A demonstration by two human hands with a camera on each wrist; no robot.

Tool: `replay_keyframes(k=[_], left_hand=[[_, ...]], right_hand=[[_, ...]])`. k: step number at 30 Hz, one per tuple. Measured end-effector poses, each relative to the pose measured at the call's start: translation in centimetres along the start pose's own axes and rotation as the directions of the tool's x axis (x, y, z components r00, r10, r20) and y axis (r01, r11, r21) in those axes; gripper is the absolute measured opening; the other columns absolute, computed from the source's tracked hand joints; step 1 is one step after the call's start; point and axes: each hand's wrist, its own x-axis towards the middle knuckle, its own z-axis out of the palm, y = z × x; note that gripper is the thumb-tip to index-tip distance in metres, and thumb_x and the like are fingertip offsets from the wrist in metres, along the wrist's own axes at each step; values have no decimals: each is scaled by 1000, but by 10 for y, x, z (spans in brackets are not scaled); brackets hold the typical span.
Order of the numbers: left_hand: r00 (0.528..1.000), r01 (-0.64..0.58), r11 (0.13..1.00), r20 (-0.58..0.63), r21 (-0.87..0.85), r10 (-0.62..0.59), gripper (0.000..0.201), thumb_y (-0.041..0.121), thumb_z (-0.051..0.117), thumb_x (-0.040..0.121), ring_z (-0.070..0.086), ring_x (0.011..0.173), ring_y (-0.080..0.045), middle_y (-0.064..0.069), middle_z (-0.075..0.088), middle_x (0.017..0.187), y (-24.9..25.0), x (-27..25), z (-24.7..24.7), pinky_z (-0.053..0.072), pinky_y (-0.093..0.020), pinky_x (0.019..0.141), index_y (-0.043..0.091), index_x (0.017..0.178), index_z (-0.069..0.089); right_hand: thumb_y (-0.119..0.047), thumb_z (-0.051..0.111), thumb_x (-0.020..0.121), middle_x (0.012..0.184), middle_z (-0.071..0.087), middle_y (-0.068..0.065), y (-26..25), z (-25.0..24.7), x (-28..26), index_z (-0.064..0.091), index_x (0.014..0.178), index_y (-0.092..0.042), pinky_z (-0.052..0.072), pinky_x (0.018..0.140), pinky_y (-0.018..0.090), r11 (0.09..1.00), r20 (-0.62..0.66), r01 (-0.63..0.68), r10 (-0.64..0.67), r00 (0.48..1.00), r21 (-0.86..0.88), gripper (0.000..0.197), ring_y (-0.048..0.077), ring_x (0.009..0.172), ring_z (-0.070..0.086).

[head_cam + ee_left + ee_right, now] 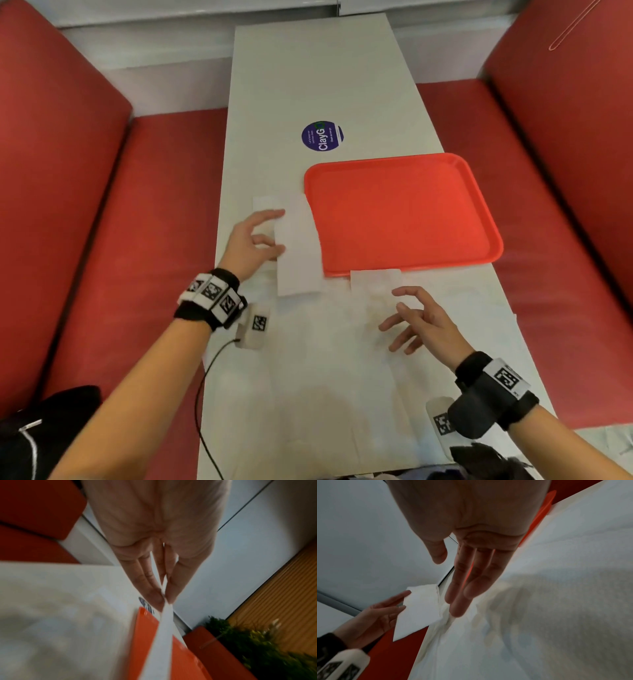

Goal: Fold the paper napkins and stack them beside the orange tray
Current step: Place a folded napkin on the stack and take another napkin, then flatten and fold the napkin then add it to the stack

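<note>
The orange tray (400,212) lies on the right side of the white table (308,75). My left hand (279,232) pinches a folded white napkin (298,253) by its left edge, just left of the tray and over another folded napkin (265,202). The left wrist view shows the thumb and fingers (154,588) closed on the napkin's edge (165,615). My right hand (390,310) hovers open, fingers spread, over unfolded napkins (325,359) covering the near table. A small folded napkin (375,279) sits at the tray's front edge. In the right wrist view the fingers (462,595) are straight.
Red booth seats (85,205) flank the table on both sides. A round purple sticker (322,136) lies beyond the tray. A black bag (48,428) sits at the lower left, and a black cable (202,387) hangs off the table's left edge.
</note>
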Motion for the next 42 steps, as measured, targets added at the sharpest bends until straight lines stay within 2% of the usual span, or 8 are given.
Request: replay_keyframes(k=[3,6,15,18,23,29,35,42], left_hand=[[1000,1,998,-13,-66,-2,64,-13,72,76,64,65,-7,0,63,118,18,26,-18,59,-24,70,16,132,59],[999,8,996,-31,-87,-11,68,-12,72,76,66,70,-13,7,55,133,14,47,-34,59,-26,73,21,133,57],[965,245,950,40,194,-257,71,-11,69,81,65,73,-22,-26,55,130,-62,96,-39,53,-10,60,26,138,52],[957,278,921,1,275,-289,70,-11,67,81,60,71,-18,-21,53,132,-83,102,-38,50,-12,56,23,140,50],[958,286,907,-62,308,-281,66,-10,65,83,54,65,-20,1,54,104,-98,103,-34,55,-38,79,19,140,49],[969,238,878,-35,414,-246,63,2,74,80,55,113,-37,-6,39,142,-96,104,-33,50,-46,97,20,136,52],[987,157,776,-81,611,-137,45,15,70,86,54,110,-28,-9,27,148,-65,64,-23,46,-35,94,16,129,55],[992,-30,814,118,580,-47,21,14,67,88,55,88,-15,1,56,105,-51,-47,19,48,-33,85,14,109,67]], right_hand=[[-29,46,101,93,75,11,1,-4,2,46,121,-25,48,56,34,1000,-26,1,-1,1000,-8,21,41,68,69],[-28,46,101,92,75,12,0,-9,4,47,121,-25,47,55,34,1000,-66,1,-1,998,0,20,42,67,68],[-27,45,101,88,74,14,-1,-16,11,48,119,-25,46,54,33,1000,-111,-20,17,994,-20,19,40,64,67],[-27,45,101,87,74,14,-4,-17,12,49,119,-25,47,53,33,999,-125,-21,18,992,-25,19,39,63,67],[-26,45,101,86,74,14,-5,-18,13,50,118,-25,47,53,33,999,-141,-35,31,990,-26,17,37,62,66],[-20,49,101,82,73,14,0,-12,13,59,107,-16,45,51,31,998,-111,-46,40,993,-52,13,32,59,65],[-8,61,92,78,72,7,21,4,4,67,93,-14,48,51,30,970,-9,-49,48,999,-238,9,22,56,65],[-10,67,88,77,70,-4,35,29,3,71,90,-16,49,52,22,937,104,-3,42,994,-350,7,16,56,66]])
